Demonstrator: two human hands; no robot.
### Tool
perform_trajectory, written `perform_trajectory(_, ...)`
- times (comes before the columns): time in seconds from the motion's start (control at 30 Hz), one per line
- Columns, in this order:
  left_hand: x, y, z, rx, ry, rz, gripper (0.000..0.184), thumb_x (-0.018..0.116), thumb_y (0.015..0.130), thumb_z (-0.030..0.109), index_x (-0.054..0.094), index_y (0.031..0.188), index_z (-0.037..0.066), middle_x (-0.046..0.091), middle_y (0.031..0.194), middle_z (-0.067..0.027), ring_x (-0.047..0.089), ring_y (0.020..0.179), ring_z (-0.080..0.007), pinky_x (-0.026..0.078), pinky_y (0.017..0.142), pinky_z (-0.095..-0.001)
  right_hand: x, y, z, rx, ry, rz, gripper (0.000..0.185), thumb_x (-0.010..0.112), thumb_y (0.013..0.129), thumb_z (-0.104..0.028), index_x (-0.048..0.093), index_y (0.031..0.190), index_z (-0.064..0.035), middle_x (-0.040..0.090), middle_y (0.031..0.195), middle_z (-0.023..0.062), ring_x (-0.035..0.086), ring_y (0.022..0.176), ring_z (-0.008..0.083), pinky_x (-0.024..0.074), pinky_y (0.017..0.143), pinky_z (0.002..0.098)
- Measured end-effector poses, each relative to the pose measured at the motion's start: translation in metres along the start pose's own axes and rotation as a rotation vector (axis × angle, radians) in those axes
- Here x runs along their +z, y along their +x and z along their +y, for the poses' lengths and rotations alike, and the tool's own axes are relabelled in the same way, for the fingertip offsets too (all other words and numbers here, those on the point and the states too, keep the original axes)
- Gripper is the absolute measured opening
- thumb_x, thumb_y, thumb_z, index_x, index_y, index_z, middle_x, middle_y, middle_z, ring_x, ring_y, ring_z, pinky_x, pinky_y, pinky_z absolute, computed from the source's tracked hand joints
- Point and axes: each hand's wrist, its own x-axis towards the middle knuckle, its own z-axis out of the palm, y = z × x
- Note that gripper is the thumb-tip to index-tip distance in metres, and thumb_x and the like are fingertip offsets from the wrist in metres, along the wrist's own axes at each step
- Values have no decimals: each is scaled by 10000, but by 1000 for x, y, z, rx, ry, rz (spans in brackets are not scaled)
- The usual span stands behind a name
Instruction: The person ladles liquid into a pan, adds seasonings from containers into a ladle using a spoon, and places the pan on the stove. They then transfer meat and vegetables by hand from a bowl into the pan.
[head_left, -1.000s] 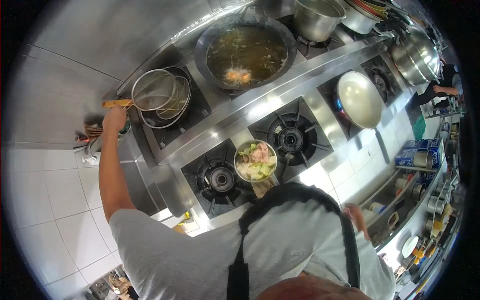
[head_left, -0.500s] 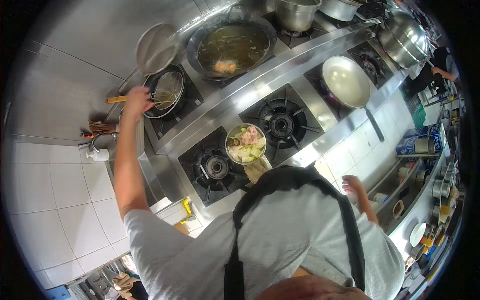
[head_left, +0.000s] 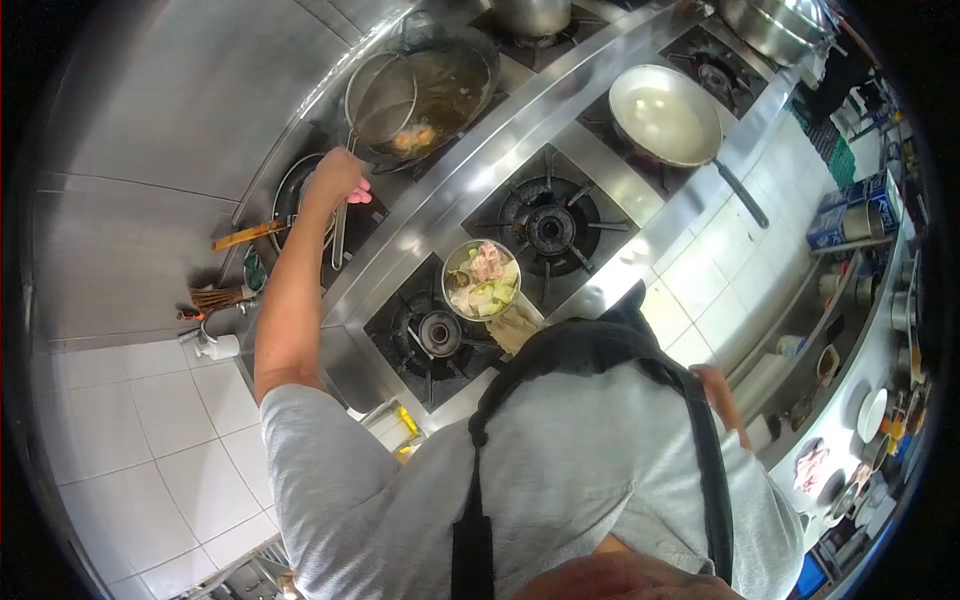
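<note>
My left hand (head_left: 338, 182) is closed round the long metal handle of a round mesh strainer (head_left: 383, 97). The strainer is over the left part of a dark wok (head_left: 470, 75) of oil, beside orange food pieces (head_left: 413, 138) frying in it. Below that hand is a dark pan (head_left: 290, 190), partly hidden; a wooden handle (head_left: 245, 236) sticks out to its left. My right hand (head_left: 712, 382) is low at my right side, near my body; its fingers are not clear. A metal bowl (head_left: 481, 281) of pale meat and cut vegetables sits between two burners in front of me.
A light frying pan (head_left: 665, 115) with its handle toward me is on the right. Bare burners (head_left: 549, 229) (head_left: 439, 333) are near me. Large metal pots (head_left: 530, 15) (head_left: 775, 28) stand at the back. A cloth (head_left: 514, 328) lies by the bowl; shelves (head_left: 840, 330) line the right.
My left hand has moved right with the strainer, which went from above the dark pan to over the wok. My right hand has come closer to my body. The whole view has shifted.
</note>
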Motion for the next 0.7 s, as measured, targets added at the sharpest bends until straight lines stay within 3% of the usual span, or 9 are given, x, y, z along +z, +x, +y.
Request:
perform_trajectory(0.1, 7, 7, 0, 35, 110, -40, 274, 412, 1047, 158, 548, 1163, -49, 668, 764, -173, 667, 508, -256, 478, 386, -347, 10, -30, -4, 77, -132, 39, 213, 622, 999, -233, 701, 1170, -135, 672, 1007, 81, 662, 842, 248, 534, 772, 419)
perform_trajectory(0.17, 16, 14, -1, 69, 159, -56, 263, 423, 1043, 155, 556, 1158, -40, 666, 743, -161, 663, 502, -245, 458, 375, -348, 8, -25, 12, 205, -34, 82, 198, 619, 995, -223, 708, 1152, -142, 659, 947, 66, 646, 823, 236, 531, 772, 421)
perform_trajectory(0.23, 25, 19, -2, 16, 178, -20, 235, 446, 1031, 152, 579, 1114, -23, 672, 730, -154, 654, 490, -237, 441, 362, -354, -3, -26, 35, -38, 177, -65, 192, 620, 989, -226, 708, 1142, -151, 631, 878, 42, 623, 792, 220, 526, 761, 418)
perform_trajectory(0.27, 28, 16, 1, 15, 183, -23, 235, 446, 1031, 152, 579, 1114, -23, 672, 730, -154, 654, 490, -237, 441, 362, -354, 0, -24, 37, -30, 140, 2, 187, 624, 983, -241, 707, 1127, -155, 609, 841, 21, 606, 773, 204, 517, 747, 413)
perform_trajectory(0.33, 36, 11, 6, 24, 224, 31, 267, 466, 988, 51, 664, 879, -90, 724, 759, -196, 701, 526, -254, 489, 396, -373, 1, -17, 35, 14, 115, 57, 187, 625, 981, -250, 706, 1120, -156, 609, 837, 20, 606, 768, 201, 513, 743, 411)
perform_trajectory(0.4, 42, 8, 3, 16, 167, 37, 260, 467, 984, 48, 664, 876, -82, 723, 769, -196, 700, 532, -254, 484, 398, -378, -1, -3, 26, 123, 31, 120, 200, 626, 980, -266, 703, 1134, -165, 615, 837, 15, 611, 765, 193, 507, 734, 403)
perform_trajectory(0.7, 55, 0, 3, 58, 90, 1, 224, 493, 958, 31, 658, 843, -68, 715, 747, -184, 689, 530, -258, 481, 410, -390, -33, 45, 43, 122, 149, 51, 265, 598, 1000, -306, 695, 1184, -143, 645, 907, 29, 640, 826, 203, 503, 759, 407)
